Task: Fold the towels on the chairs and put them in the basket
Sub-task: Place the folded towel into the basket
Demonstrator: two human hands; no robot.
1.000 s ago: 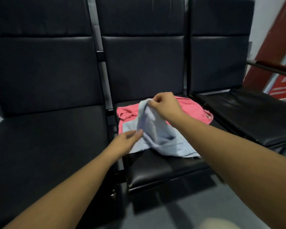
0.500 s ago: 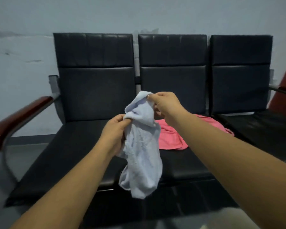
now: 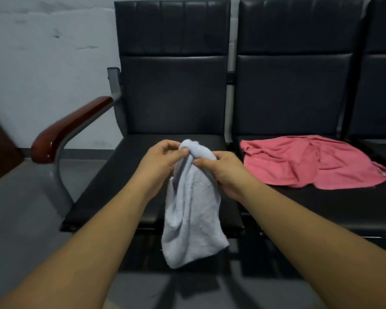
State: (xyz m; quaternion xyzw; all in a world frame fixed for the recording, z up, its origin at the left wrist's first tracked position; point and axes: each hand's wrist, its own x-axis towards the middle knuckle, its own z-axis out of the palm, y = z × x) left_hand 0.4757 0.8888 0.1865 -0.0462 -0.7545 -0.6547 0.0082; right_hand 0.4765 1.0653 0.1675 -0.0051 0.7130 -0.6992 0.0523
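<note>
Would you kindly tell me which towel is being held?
The blue towel: the left hand and right hand grip its top and it hangs, while the pink towel lies rumpled on a seat.

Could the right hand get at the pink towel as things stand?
Probably yes: the pink towel lies uncovered on the seat right of the right hand, with nothing between them. But its fingers pinch the light blue towel, shared with the left hand, so it must release first.

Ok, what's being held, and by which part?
The left hand and right hand pinch the light blue towel at its bunched top; the rest hangs free.
</note>
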